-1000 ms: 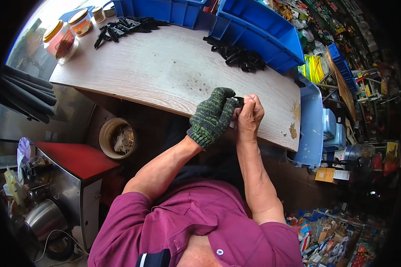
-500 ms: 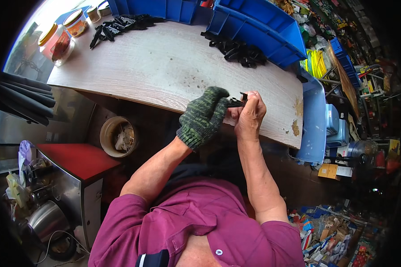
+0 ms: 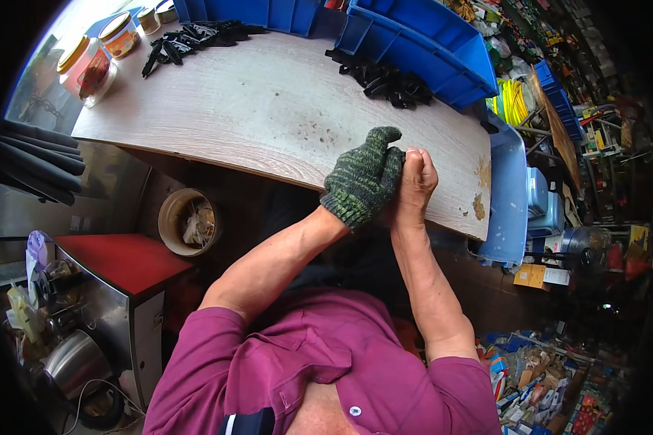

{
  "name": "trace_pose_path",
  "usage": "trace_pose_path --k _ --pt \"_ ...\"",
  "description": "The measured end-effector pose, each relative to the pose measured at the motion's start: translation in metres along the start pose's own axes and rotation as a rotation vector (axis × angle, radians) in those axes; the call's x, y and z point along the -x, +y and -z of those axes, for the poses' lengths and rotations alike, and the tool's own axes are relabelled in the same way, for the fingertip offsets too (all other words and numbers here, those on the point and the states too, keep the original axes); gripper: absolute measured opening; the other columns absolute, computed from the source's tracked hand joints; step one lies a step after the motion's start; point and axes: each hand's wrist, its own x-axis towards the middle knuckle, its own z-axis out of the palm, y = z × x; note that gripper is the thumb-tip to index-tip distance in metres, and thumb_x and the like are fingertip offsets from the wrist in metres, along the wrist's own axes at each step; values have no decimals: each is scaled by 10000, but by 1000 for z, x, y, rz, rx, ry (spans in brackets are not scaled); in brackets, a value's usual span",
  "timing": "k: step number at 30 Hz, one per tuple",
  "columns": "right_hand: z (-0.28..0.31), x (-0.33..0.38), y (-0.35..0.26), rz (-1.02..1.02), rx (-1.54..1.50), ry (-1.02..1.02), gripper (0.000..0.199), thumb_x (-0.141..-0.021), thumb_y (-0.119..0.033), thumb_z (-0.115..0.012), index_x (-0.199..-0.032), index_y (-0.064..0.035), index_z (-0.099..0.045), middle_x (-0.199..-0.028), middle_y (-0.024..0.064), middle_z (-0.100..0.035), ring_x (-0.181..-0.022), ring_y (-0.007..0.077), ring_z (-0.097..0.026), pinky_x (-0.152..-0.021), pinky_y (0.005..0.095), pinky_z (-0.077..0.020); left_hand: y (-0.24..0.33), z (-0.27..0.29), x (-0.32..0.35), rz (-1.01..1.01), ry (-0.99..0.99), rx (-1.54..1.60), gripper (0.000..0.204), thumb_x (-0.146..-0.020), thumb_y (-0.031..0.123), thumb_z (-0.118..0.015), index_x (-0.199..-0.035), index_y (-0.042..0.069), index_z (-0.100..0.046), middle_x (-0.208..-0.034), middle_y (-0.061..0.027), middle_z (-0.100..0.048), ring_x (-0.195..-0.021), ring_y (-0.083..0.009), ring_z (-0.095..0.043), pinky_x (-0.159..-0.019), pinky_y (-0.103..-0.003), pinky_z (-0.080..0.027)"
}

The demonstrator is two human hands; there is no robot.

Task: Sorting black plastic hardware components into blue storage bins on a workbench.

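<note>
My left hand (image 3: 366,177), in a dark green knitted glove, is pressed against my bare right hand (image 3: 417,181) above the table's front edge. Both hands are closed, fingers bent and meeting. The small black plastic piece that showed between them a moment before is now hidden by the glove and fingers. Farther back on the table (image 3: 247,101) lie two heaps of similar black pieces: one heap (image 3: 196,42) at the back left, another heap (image 3: 384,80) in front of the blue bin.
Blue plastic bins (image 3: 421,47) line the table's back edge. Lidded jars (image 3: 87,69) stand at the far left corner. A bucket (image 3: 189,223) with scraps is on the floor at left, near a red-topped cabinet (image 3: 116,261). A pale blue tub (image 3: 508,203) adjoins the table's right end.
My left hand has moved right, up against my right hand, closing the gap between them. The black plastic piece seen between them has gone out of sight.
</note>
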Motion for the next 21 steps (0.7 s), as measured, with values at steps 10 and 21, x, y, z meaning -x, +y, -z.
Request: trace_pose_path --k 10,21 --pt "2 1 -4 -83 -62 -106 260 -974 -220 -565 -742 -116 -513 -681 -66 -448 -597 43 -431 -548 223 -392 -6 12 3 -120 -52 109 381 -1004 140 -511 -1370 35 -500 -1021 -152 -695 -897 -225 -678 -792 -367 -527" --pt "150 -92 -34 -175 -193 573 287 -917 -328 -578 -942 -49 -517 -585 84 -449 -418 195 -476 -451 434 -590 1 -2 4 -79 -55 89 305 -966 151 -633 -1256 63 -601 -753 -109 -658 -676 -167 -613 -673 -331 -500"
